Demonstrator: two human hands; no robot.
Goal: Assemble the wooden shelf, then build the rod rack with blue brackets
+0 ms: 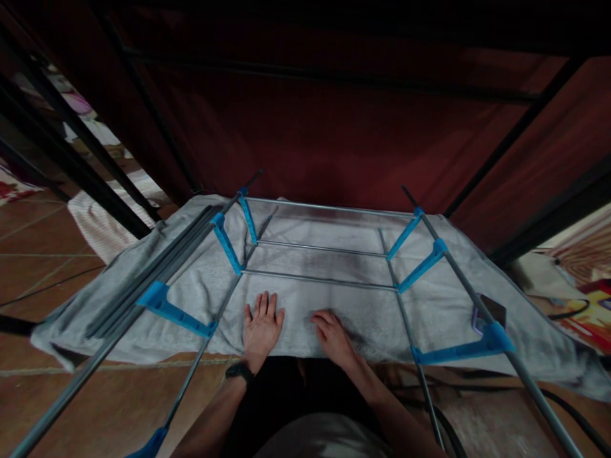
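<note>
Evidently part-built, the silver metal-tube rack with blue plastic brackets, centre, bears three thin metal crossbars; lower brackets show none, straight grey rods lying at left. Left hand spread flat, right hand loosely bent, both empty on pale-grey cloth.

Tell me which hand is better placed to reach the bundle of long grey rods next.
Likely your left hand, palm down with fingers spread, since it is nearer the rods. Your right hand, fingers bent, lies farther off. A thin grey metal tube separates both from them.
</note>
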